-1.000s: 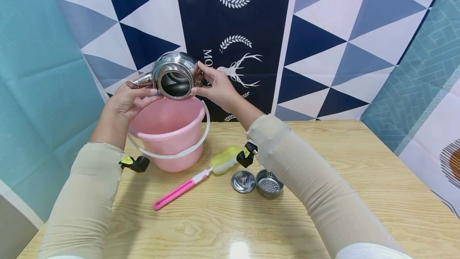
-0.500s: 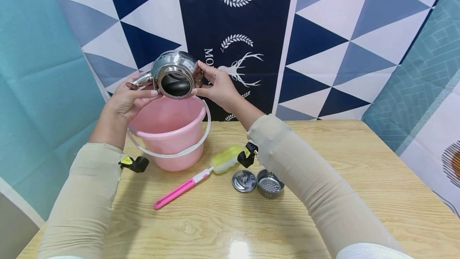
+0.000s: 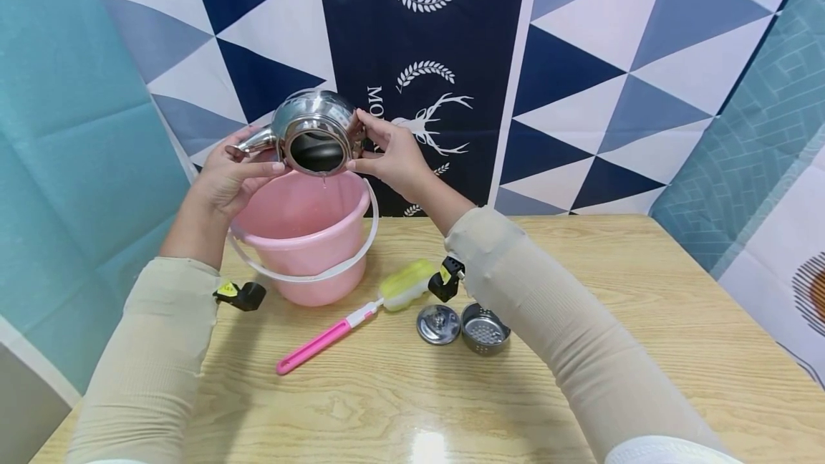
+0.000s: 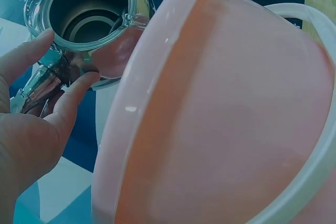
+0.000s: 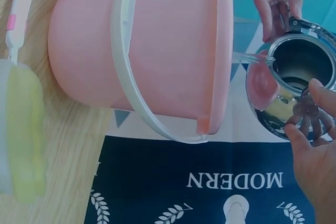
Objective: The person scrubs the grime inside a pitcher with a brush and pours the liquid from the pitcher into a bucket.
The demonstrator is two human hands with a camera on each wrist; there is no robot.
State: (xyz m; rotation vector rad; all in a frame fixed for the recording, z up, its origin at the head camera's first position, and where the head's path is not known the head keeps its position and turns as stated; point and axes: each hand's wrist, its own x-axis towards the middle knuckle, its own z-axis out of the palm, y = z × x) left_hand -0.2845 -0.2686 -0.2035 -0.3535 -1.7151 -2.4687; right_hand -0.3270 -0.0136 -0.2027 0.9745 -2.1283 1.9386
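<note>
A shiny metal teapot (image 3: 311, 109) is held tilted above the pink bucket (image 3: 312, 258), its round mouth turned down toward the front. My left hand (image 3: 225, 176) grips it on the spout side, with the thumb near the mouth's rim. On the opposite side, the thumb and fingers of my right hand (image 3: 398, 157) pinch the body. A thin trickle of water (image 5: 248, 57) runs from the rim toward the bucket in the right wrist view. The left wrist view shows the dark hollow inside of the teapot (image 4: 113, 53); some of my left fingers are hidden behind it.
A sponge brush (image 3: 402, 286) with a pink handle lies in front of the bucket on the wooden table (image 3: 361, 414). Beside it are a small metal lid (image 3: 438, 325) and a perforated metal strainer (image 3: 485, 329). The bucket's white handle (image 3: 322, 274) hangs forward.
The teapot has tipped slightly further, and a drip now shows below its rim. Both hands keep their hold in nearly the same place.
</note>
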